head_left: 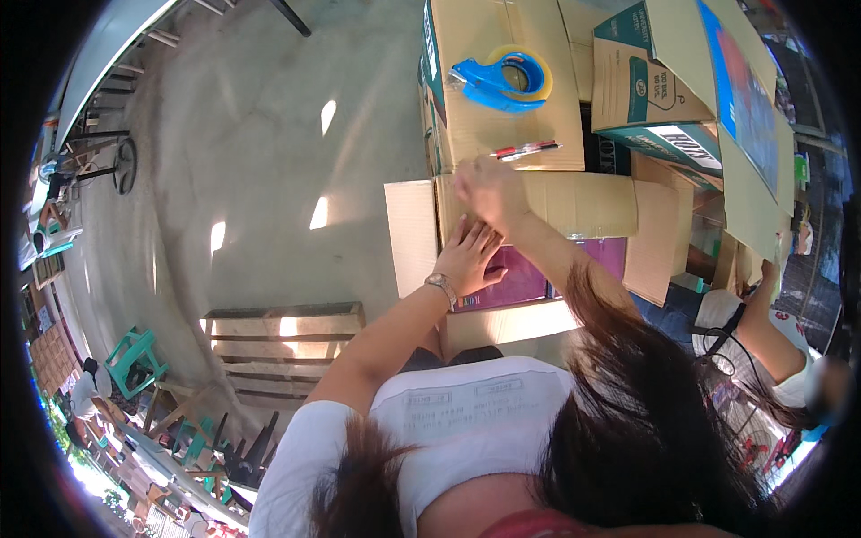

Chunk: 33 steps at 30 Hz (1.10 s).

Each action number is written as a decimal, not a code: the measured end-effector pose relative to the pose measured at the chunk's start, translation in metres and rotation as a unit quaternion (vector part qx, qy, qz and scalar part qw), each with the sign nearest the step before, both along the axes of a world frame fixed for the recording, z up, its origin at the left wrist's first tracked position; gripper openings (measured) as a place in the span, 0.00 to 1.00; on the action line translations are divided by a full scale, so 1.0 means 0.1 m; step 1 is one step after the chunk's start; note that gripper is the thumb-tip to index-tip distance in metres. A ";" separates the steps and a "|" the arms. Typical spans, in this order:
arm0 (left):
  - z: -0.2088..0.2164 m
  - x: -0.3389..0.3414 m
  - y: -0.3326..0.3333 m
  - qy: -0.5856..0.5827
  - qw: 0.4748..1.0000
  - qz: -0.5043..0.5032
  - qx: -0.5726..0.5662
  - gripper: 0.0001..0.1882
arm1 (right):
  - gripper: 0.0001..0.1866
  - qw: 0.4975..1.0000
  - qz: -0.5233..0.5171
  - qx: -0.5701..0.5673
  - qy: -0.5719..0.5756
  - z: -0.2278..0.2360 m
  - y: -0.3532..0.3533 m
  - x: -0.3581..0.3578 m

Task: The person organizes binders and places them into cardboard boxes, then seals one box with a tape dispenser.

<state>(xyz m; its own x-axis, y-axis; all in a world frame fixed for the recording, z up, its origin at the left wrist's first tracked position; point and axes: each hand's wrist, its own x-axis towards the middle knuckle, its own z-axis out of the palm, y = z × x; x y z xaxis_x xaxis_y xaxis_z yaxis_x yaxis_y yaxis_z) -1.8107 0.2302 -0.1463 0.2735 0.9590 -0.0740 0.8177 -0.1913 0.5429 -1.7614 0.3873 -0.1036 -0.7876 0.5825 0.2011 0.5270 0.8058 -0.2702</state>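
Observation:
An open cardboard box [556,204] stands before me with its flaps folded outward. Purple-covered notebooks [511,280] show inside it. My left hand [468,260] rests on the notebooks and the far inner edge, fingers stretched and holding nothing. Just beyond it my right hand [493,193], blurred by motion, is curled over the far flap near its left end; whatever its fingers may hold is hidden. A red and white pen [527,150] lies beyond that hand on a closed carton [489,125]. Farther up the same carton sits a blue tape dispenser [493,87] with a roll of tape.
More cartons [655,90] stand at the right, one with raised flaps. A co-worker [762,336] is close by at the lower right. A wooden pallet [287,345] lies on the concrete floor at the left; a green stool [134,363] and a fan [124,166] are farther off.

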 end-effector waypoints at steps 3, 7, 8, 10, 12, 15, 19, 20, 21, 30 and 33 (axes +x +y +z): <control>-0.02 0.04 -0.04 0.003 0.999 0.026 0.045 0.39 | 0.10 0.987 -0.150 -0.009 0.060 0.13 0.44 0.13; -0.01 0.02 0.00 0.017 0.999 0.023 0.037 0.40 | 0.12 0.967 -0.243 -0.036 0.069 0.20 0.97 0.32; -0.01 0.03 -0.01 0.016 0.999 0.027 0.037 0.41 | 0.13 0.964 -0.259 -0.038 0.051 0.18 1.04 0.37; 0.00 0.03 -0.01 0.014 0.999 0.027 0.037 0.40 | 0.13 0.962 -0.267 -0.059 0.026 0.17 1.18 0.46; 0.01 0.03 -0.01 0.010 0.999 0.017 0.039 0.39 | 0.13 0.967 -0.246 -0.061 0.036 0.02 1.31 0.54; 0.01 0.01 0.01 0.014 0.999 0.015 0.047 0.36 | 0.15 0.967 -0.224 -0.110 0.055 -0.02 1.30 0.59; 0.15 -0.02 0.05 0.025 0.996 0.033 0.077 0.28 | 0.19 0.978 -0.170 -0.108 0.043 0.02 1.20 0.62; 0.17 -0.05 0.07 0.053 0.994 0.035 0.087 0.25 | 0.21 0.981 -0.171 -0.090 0.036 0.03 1.18 0.63; 0.29 -0.08 0.15 0.079 0.992 0.032 0.098 0.23 | 0.24 0.981 -0.177 -0.070 0.027 0.06 1.16 0.67; 0.46 -0.88 0.98 0.088 0.954 0.198 0.207 0.21 | 0.24 0.895 -0.436 0.094 0.032 1.01 0.59 2.00; 0.09 -0.82 1.00 -0.111 0.887 0.402 0.197 0.40 | 0.21 0.781 -0.574 0.236 -0.072 0.64 0.18 3.25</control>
